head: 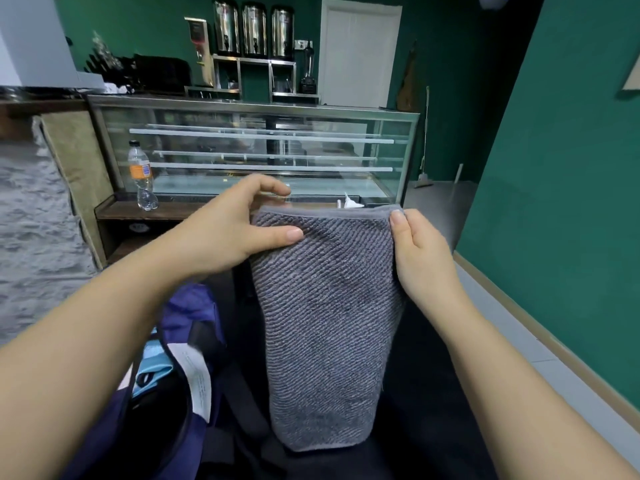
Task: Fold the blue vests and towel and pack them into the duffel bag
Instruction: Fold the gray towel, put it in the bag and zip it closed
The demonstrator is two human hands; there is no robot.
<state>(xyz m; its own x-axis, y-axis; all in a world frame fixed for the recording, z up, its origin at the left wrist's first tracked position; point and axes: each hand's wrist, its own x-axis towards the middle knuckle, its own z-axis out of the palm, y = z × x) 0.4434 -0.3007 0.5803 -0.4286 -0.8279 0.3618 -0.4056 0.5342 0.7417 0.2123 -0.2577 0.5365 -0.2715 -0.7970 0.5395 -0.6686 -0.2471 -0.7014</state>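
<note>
A grey ribbed towel (325,323), folded into a long narrow panel, is held upright by its top corners and hangs just right of the duffel bag (180,375). The bag, dark blue with a white label, is seen open, and light blue fabric (154,362) is visible inside it.

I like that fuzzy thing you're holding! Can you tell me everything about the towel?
The towel is grey and looks soft, with slanted ribbed lines across it. It is folded into a long narrow strip that hangs straight down in the air. The left hand pinches its top left corner and the right hand holds its top right edge. A small white tag pokes up behind its top. The open duffel bag sits lower left.
</note>
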